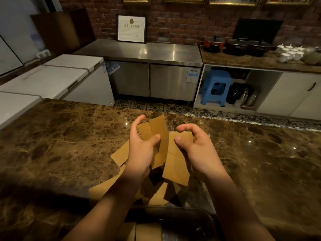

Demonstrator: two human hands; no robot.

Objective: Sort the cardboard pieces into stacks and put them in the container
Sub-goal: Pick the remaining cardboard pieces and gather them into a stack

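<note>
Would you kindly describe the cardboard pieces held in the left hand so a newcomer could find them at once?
Start at the brown marble counter; near its middle, the left hand grips a small stack of cardboard pieces. Unlike the loose cardboard pieces lying flat on the counter, this stack stands upright, lifted off the surface.

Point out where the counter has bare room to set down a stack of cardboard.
Bare marble counter lies left of the left hand, and right of the right hand. It is crowded under both hands, where loose cardboard pieces overlap down to the container.
</note>
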